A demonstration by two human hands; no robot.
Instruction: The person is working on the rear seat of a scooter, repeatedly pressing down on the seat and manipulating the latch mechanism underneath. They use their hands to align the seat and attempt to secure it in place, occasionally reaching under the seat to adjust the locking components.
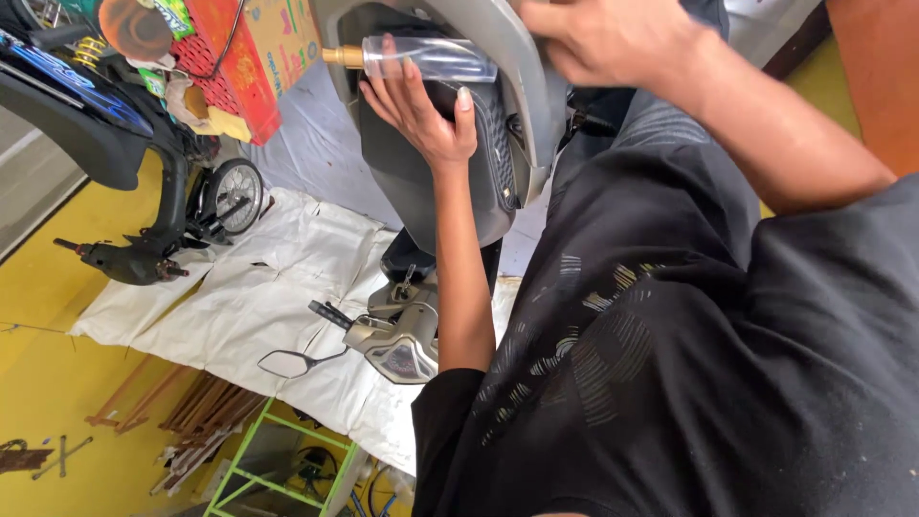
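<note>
My left hand point(421, 105), at upper centre of the frame, curls half open around a clear-handled screwdriver point(421, 57), fingers behind it and thumb below. The tool lies level, its long axis running left-right with the brass end toward upper left. My right hand point(603, 38), just right of it at the top edge, presses closed-fingered on the grey scooter panel point(531, 86). Farther off, lower centre, a handlebar cover point(397, 345) lies on white cloth point(258, 297).

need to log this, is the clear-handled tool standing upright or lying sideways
Sideways: the clear-handled tool runs level across the view, brass end pointing left, the left hand under it.
</note>
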